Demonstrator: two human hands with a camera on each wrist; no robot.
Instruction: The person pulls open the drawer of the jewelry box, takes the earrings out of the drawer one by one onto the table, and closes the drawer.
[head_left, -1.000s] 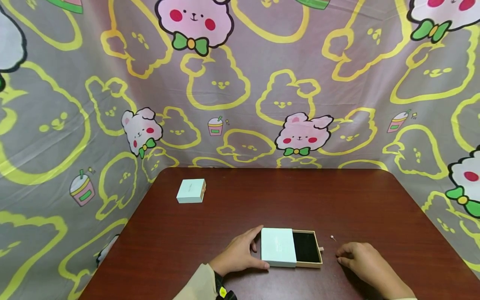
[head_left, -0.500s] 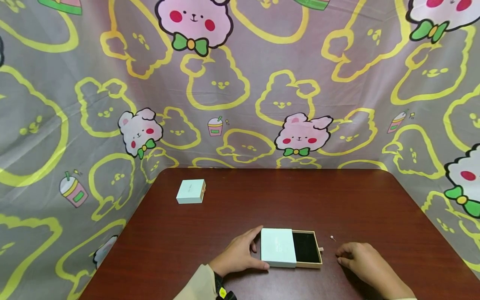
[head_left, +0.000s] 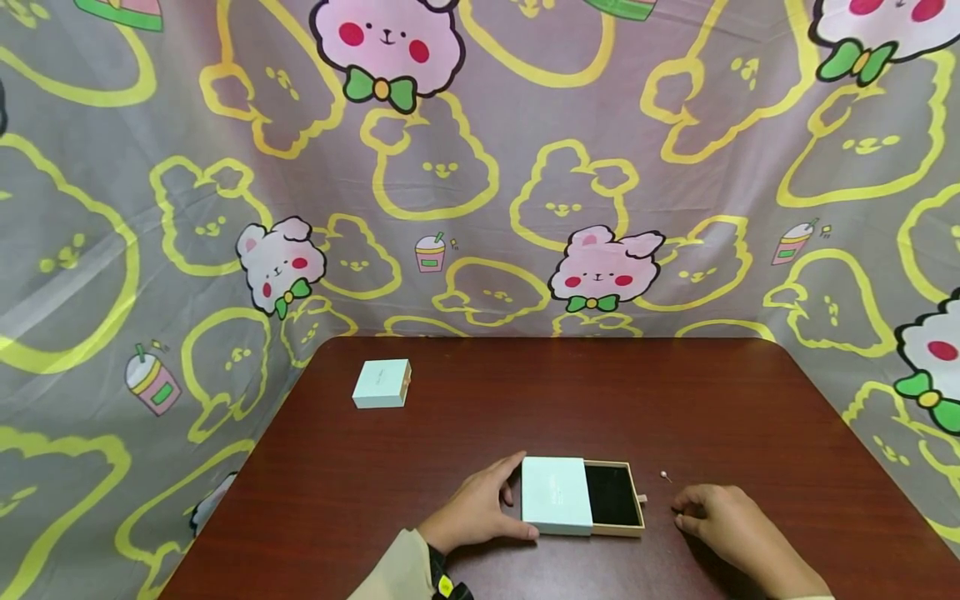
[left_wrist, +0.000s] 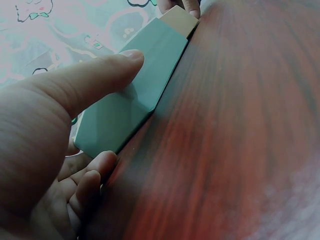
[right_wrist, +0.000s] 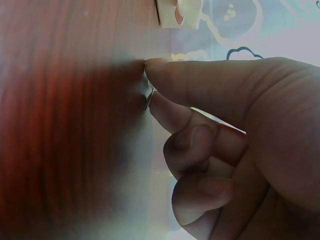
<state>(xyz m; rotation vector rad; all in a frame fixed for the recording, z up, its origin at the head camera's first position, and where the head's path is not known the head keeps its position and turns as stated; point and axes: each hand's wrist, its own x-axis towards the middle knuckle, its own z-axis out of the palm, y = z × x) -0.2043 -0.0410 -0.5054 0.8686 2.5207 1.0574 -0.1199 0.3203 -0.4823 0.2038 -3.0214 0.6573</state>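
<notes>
A pale mint jewellery box (head_left: 557,493) lies on the brown table in the head view. Its drawer (head_left: 613,497) is partly slid out to the right, showing a black lining and a small ribbon tab. My left hand (head_left: 480,505) holds the sleeve from the left, thumb along the near side, as the left wrist view also shows. Right of the drawer lies a small pearl-headed pin, perhaps an earring (head_left: 664,475). My right hand (head_left: 723,521) rests on the table just beside it, fingers loosely bent and apparently holding nothing. A thin metal pin (right_wrist: 150,99) shows near its index fingertip.
Farther back on the left stands a second mint box (head_left: 382,383), closed. Cartoon-printed cloth (head_left: 480,250) hangs around the back and sides of the table (head_left: 562,392).
</notes>
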